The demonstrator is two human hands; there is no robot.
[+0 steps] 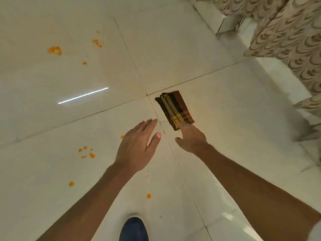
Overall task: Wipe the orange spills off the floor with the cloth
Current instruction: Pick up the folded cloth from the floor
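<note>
A folded striped cloth (175,109), brown, yellow and dark, lies flat on the pale tiled floor (217,105) near where four tiles meet. My right hand (190,138) reaches down to its near end, fingertips at the cloth's edge; whether they grip it is hidden. My left hand (139,145) hovers beside it with straight fingers, holding nothing. Orange spills dot the floor: a large blotch (55,50) at far left, a small group (97,42) behind it, a cluster (86,152) left of my left hand, and single drops (148,196) (71,184) nearer me.
A patterned curtain (291,40) hangs at the upper right, with a low white ledge (224,23) along the wall beside it. My blue shoe (133,229) stands at the bottom centre. A bright light reflection (83,95) streaks the glossy tiles on the left.
</note>
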